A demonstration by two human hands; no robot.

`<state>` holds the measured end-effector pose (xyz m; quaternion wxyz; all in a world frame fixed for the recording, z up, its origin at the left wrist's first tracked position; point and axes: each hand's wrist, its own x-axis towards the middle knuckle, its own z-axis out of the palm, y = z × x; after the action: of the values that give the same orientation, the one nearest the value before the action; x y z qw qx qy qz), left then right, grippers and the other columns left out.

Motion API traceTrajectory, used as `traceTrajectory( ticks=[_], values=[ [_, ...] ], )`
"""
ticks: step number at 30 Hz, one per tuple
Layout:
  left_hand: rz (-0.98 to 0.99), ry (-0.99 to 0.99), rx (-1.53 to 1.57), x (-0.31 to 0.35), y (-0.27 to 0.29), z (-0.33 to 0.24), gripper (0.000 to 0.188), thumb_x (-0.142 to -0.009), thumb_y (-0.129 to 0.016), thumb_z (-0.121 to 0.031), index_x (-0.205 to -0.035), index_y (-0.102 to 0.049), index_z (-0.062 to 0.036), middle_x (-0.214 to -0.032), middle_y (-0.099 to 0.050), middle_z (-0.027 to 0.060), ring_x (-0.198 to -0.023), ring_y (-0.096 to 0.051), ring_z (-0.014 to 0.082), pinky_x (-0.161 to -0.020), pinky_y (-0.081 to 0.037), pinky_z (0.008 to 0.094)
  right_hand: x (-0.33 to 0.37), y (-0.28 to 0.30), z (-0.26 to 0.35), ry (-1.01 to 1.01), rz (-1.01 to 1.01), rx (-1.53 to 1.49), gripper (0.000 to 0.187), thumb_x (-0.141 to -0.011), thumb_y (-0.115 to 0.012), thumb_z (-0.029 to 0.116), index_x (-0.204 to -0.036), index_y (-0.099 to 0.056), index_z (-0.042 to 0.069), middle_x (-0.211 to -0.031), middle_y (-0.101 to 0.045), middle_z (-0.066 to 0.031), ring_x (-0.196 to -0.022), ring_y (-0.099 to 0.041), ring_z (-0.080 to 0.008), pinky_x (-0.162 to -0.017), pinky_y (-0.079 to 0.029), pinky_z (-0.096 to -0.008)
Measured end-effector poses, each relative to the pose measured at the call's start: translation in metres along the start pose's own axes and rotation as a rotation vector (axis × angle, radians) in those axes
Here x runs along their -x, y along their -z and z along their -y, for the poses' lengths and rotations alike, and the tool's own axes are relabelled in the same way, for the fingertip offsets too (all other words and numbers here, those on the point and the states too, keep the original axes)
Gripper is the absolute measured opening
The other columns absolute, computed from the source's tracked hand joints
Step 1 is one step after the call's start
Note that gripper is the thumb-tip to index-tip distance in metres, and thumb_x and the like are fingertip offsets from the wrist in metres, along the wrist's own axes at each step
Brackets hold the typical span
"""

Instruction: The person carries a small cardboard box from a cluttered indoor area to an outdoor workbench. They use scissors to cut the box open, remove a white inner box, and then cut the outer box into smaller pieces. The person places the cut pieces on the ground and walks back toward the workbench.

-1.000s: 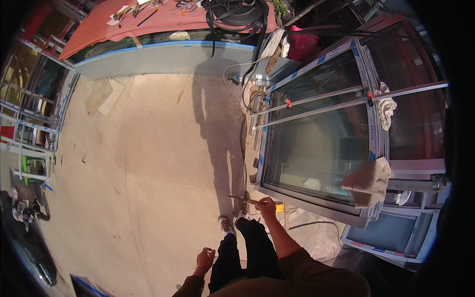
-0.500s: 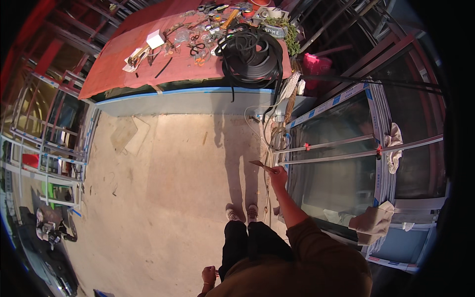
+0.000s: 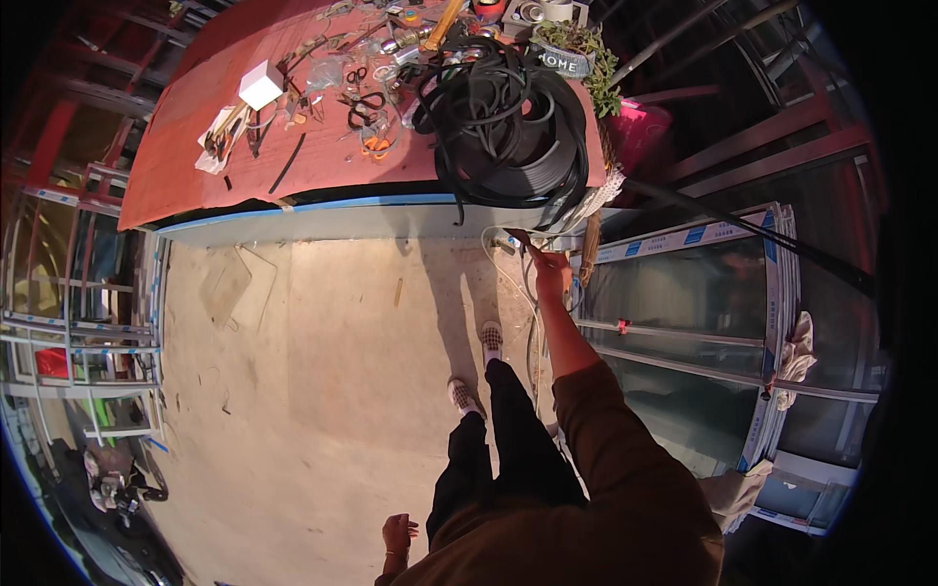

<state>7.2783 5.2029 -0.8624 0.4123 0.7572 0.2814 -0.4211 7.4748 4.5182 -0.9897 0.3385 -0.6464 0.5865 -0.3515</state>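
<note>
My right hand (image 3: 553,273) reaches forward, closed round the handle of a putty knife (image 3: 519,236). Its flat blade points ahead and left, just short of the workbench's front edge. My left hand (image 3: 398,532) hangs low by my left leg, loosely curled with its fingertips apart; I see nothing in it. Ahead stands the workbench with a red cover (image 3: 322,181). On it lie a coil of black rubber strip (image 3: 528,146), orange-handled scissors (image 3: 375,146), black-handled scissors (image 3: 363,105), a white box (image 3: 261,85) and a hammer-like tool with a yellow handle (image 3: 445,24).
Framed glass panels (image 3: 674,283) lean along the right, with a cloth (image 3: 799,352) hung over one. White frames (image 3: 83,347) stand at the left. Flat sheets (image 3: 239,288) lie on the concrete floor (image 3: 322,420). A cable (image 3: 531,313) runs beside my right foot. A potted plant (image 3: 567,61) sits on the bench.
I have stepped closer to the bench, my right foot now in front. My right hand has carried the putty knife forward toward the bench edge. My left hand still hangs low.
</note>
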Motion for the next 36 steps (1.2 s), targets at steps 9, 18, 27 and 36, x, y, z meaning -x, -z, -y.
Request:
traceTrajectory(
  ticks=[9,18,27,36],
  values=[
    [-0.063,0.265,-0.015,0.008,-0.046,-0.079,0.037,-0.099,-0.057,-0.023,-0.105,-0.065,0.0126,-0.079,-0.073,0.0188,-0.053,-0.068,0.0235,-0.048,-0.057,0.0329,-0.102,-0.108,-0.015,-0.064,0.052,0.029,0.020,-0.080,-0.080,0.025,-0.089,-0.076,0.007,-0.083,-0.075,-0.0150,-0.082,-0.073,-0.0348,-0.076,-0.055,-0.0432],
    [-0.038,0.313,0.003,-0.005,-0.094,-0.148,0.036,-0.099,-0.059,-0.024,-0.112,-0.063,0.0095,-0.081,-0.073,0.0177,-0.056,-0.068,0.0223,-0.051,-0.058,0.0325,-0.154,-0.193,-0.083,0.233,0.151,0.115,0.037,-0.084,-0.077,0.021,-0.116,-0.070,0.005,-0.104,-0.075,-0.0201,-0.100,-0.072,-0.0364,-0.085,-0.054,-0.0437],
    [-0.044,0.340,-0.037,-0.008,-0.111,-0.198,0.036,-0.099,-0.060,-0.025,-0.113,-0.064,0.0077,-0.082,-0.073,0.0175,-0.058,-0.069,0.0222,-0.052,-0.057,0.0331,-0.171,-0.196,-0.101,0.179,0.218,0.101,0.040,-0.085,-0.077,0.022,-0.119,-0.068,0.004,-0.103,-0.074,-0.0201,-0.100,-0.072,-0.0371,-0.083,-0.054,-0.0436],
    [0.041,0.251,-0.117,-0.041,-0.113,-0.234,0.035,-0.099,-0.061,-0.025,-0.115,-0.061,0.0065,-0.083,-0.073,0.0173,-0.059,-0.069,0.0220,-0.052,-0.058,0.0328,-0.188,-0.211,-0.101,0.109,0.227,0.017,0.042,-0.085,-0.077,0.022,-0.122,-0.066,0.004,-0.102,-0.074,-0.0201,-0.099,-0.071,-0.0377,-0.081,-0.054,-0.0436]
  ],
)
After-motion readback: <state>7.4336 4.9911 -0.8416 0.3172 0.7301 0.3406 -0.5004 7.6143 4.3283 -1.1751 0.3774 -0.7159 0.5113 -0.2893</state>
